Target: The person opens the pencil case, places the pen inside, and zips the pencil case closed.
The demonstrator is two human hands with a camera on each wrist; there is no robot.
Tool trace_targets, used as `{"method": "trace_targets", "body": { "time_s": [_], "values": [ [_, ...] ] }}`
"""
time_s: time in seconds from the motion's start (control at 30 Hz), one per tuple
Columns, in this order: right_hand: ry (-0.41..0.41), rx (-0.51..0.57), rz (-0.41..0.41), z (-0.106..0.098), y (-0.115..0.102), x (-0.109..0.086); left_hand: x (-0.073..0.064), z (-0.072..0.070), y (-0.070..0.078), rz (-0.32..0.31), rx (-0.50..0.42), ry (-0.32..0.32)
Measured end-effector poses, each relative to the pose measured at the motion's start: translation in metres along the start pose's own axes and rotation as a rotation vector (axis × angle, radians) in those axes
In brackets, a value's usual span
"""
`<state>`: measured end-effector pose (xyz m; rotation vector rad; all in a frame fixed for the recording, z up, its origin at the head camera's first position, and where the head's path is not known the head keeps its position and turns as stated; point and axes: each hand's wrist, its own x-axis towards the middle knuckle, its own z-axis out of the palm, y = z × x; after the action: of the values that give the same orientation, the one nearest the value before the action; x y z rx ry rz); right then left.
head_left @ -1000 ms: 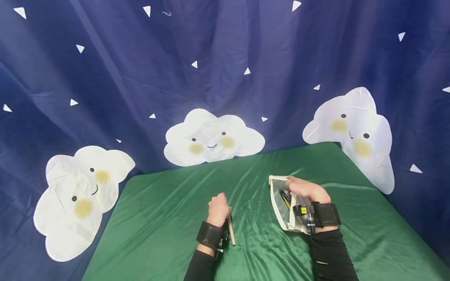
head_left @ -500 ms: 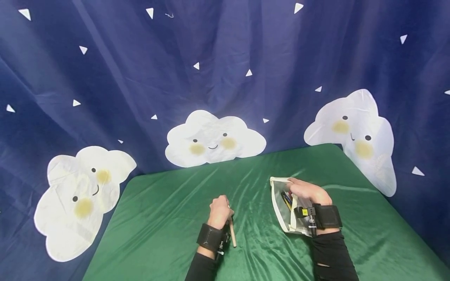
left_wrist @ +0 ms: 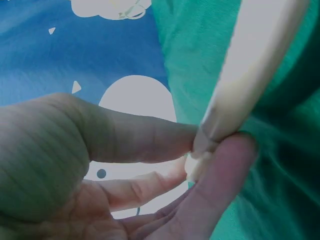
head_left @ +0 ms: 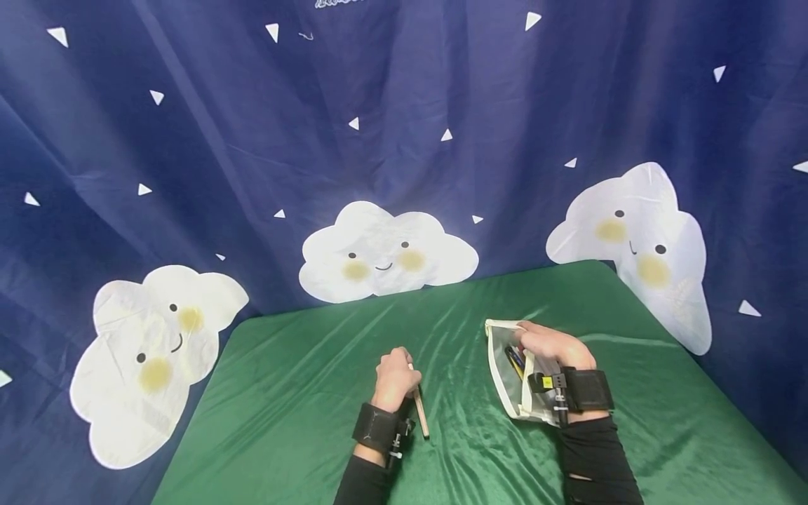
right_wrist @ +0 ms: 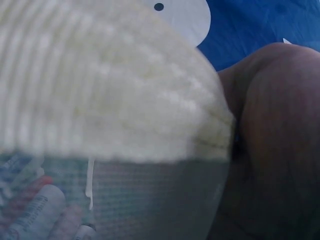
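My left hand (head_left: 395,379) pinches one end of a slim, pale beige pen (head_left: 421,414) above the green cloth; its exact kind is unclear. In the left wrist view, thumb and fingers close on the pen (left_wrist: 250,75) near a narrower cream tip. To the right, my right hand (head_left: 555,345) grips the edge of a mesh pencil case (head_left: 503,393) with cream trim, its mouth spread wide. Several pens (head_left: 514,361) lie inside. The right wrist view shows the blurred cream zip trim (right_wrist: 115,85) up close, with white cylinders (right_wrist: 40,215) behind the mesh; most fingers are hidden there.
A wrinkled green cloth (head_left: 303,400) covers the table. Behind it hangs a dark blue curtain (head_left: 404,84) with white clouds and small triangles. Both wrists wear black straps with small cameras.
The pen's free end has swung slightly to the right as the left hand turns a little. The right hand and pencil case look unchanged; the head view has shifted slightly.
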<state>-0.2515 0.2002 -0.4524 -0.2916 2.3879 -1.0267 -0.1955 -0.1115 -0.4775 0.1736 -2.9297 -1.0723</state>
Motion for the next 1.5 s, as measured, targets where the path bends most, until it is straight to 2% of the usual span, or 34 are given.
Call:
{"method": "trace_targets", "body": {
  "time_s": [0.1,0.27,0.43,0.63,0.83,0.9,1.1,1.33,1.5],
  "values": [
    [-0.002,0.006,0.007,0.0,0.001,0.001,0.001,-0.001,0.003,0.019,-0.013,0.025],
    [-0.006,0.026,-0.014,-0.001,0.001,0.005,0.003,-0.004,0.008,0.055,-0.019,0.108],
    [-0.001,0.008,-0.005,-0.001,0.001,0.004,0.006,-0.003,0.01,0.058,-0.014,0.17],
    [-0.004,0.01,0.012,0.0,0.003,0.002,0.01,-0.003,0.014,0.094,-0.074,0.292],
    [-0.016,0.022,0.009,0.001,0.004,0.004,0.013,0.0,0.015,0.078,-0.131,0.416],
    [-0.016,0.023,0.006,0.001,0.004,0.004,0.015,0.001,0.016,0.091,-0.156,0.456],
    [-0.012,0.05,-0.023,0.0,0.003,0.006,0.017,-0.001,0.02,0.165,-0.288,0.517],
    [-0.018,0.075,-0.028,0.0,0.004,0.006,0.017,0.003,0.027,0.199,-0.379,0.584],
    [-0.019,0.047,-0.021,-0.001,0.003,0.004,0.016,0.008,0.031,0.219,-0.459,0.594]
  ]
}}
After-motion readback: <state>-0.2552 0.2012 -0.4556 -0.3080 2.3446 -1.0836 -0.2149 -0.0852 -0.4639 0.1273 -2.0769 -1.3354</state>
